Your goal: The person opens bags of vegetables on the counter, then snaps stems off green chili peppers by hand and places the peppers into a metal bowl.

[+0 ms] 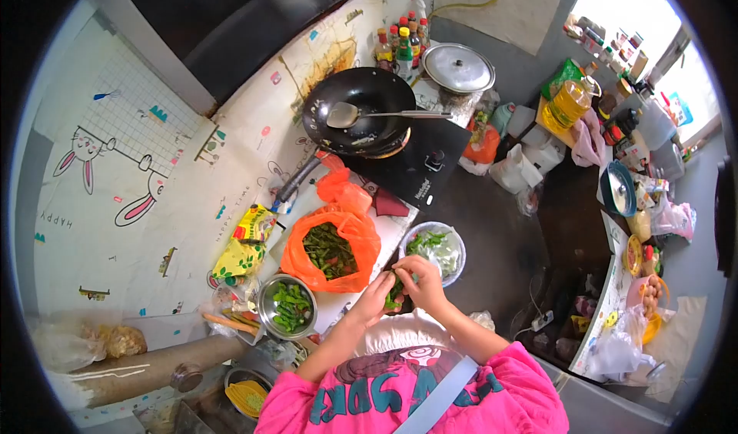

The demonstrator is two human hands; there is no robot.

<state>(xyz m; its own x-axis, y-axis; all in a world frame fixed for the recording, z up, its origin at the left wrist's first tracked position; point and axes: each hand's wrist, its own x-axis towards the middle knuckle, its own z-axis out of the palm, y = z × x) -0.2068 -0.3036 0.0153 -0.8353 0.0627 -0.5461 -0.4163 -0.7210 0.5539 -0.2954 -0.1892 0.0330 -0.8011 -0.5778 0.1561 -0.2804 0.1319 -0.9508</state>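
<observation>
A green pepper [393, 294] is held in front of my body between my two hands. My left hand [373, 299] wraps around it, and the fingers of my right hand [420, 280] pinch its upper end. Beyond my left hand, an orange plastic bag [365, 238] stands open with many dark green peppers [329, 251] inside. A metal bowl [265, 305] left of my hands contains bright green pepper pieces [292, 307]. Just past my right hand is a round bin [460, 269] lined with clear plastic, with green scraps [427, 242] in it.
A black wok [323, 96] with a metal spatula [343, 115] across it sits on the cooktop [419, 161]. Sauce bottles [404, 53] and a lidded pot [460, 68] stand behind. At right, a crowded counter carries an oil jug [570, 103] and eggs [652, 295].
</observation>
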